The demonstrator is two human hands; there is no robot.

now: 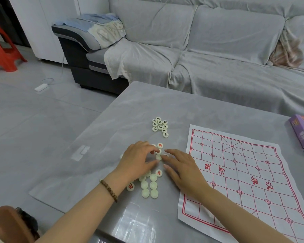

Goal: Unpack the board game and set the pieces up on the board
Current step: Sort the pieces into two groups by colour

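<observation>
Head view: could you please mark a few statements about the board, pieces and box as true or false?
1. The paper board has no pieces on it. True.
2. The black-lettered pieces sit on the board. False: they cluster on the table, left of it.
3. A bead bracelet is on the left wrist. True.
4. The purple box lies left of the pieces. False: it lies right of the board.

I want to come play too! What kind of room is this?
Probably a living room at home: a long grey sofa, a low table with the board and pieces, and a red stool on the tiled floor.
</observation>
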